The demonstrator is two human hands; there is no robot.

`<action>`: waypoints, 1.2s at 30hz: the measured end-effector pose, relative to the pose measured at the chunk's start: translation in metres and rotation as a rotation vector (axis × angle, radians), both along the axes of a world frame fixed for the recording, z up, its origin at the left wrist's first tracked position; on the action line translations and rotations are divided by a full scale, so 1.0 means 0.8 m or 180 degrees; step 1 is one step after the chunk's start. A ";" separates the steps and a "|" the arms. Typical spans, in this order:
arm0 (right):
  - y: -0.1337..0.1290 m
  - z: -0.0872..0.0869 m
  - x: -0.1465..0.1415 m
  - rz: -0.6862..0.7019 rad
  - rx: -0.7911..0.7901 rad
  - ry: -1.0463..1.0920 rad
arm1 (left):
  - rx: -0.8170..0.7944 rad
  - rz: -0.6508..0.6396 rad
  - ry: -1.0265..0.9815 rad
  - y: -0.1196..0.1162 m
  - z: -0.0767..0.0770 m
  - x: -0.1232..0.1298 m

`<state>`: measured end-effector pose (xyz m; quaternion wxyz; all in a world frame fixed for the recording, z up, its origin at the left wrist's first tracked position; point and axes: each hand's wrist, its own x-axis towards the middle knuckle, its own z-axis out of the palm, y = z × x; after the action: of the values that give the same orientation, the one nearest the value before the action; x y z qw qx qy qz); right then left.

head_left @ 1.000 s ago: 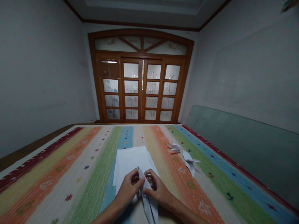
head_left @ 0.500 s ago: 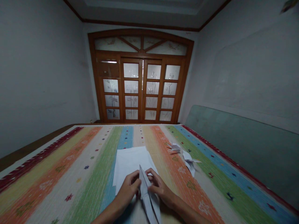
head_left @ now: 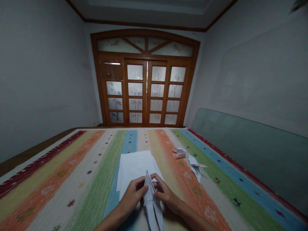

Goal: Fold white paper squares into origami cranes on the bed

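Between my hands is a white folded paper (head_left: 149,202), narrow and pointed at its far end, with two long flaps split toward me. My left hand (head_left: 134,192) pinches its left edge, the thumb lying on top. On the other edge my right hand (head_left: 165,192) grips it with thumb and curled fingers. The fingers beneath the paper are partly hidden. Just beyond, a stack of white paper sheets (head_left: 136,163) lies flat on the striped cloth, its near part covered by my hands.
Two folded paper figures, which look like origami cranes, stand to the right: one farther back (head_left: 180,152) and one nearer (head_left: 195,167). A multicoloured striped tablecloth (head_left: 96,179) covers the table. At the right is a pale green panel (head_left: 240,141); wooden glazed doors (head_left: 146,93) stand behind.
The folded paper's tip has swung slightly to the right, and its two near flaps sit a little closer together. Both hands keep their hold; the sheets and paper figures have not moved.
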<state>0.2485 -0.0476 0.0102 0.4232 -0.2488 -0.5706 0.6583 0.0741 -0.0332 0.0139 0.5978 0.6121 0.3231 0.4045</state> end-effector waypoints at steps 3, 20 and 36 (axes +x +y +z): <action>-0.002 0.007 0.001 -0.0041 -0.0056 -0.0017 | -0.0006 -0.0033 -0.0056 0.003 0.000 -0.001; 0.011 -0.015 0.008 -0.0348 -0.0089 0.0123 | -0.0082 0.0206 -0.0154 0.002 0.005 -0.004; 0.031 -0.033 0.016 -0.1374 0.0396 -0.0210 | -0.0265 0.0168 -0.0391 0.011 -0.007 -0.009</action>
<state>0.2614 -0.0224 -0.0161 0.5499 -0.3600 -0.5571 0.5075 0.0672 -0.0241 0.0081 0.6305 0.5520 0.3184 0.4431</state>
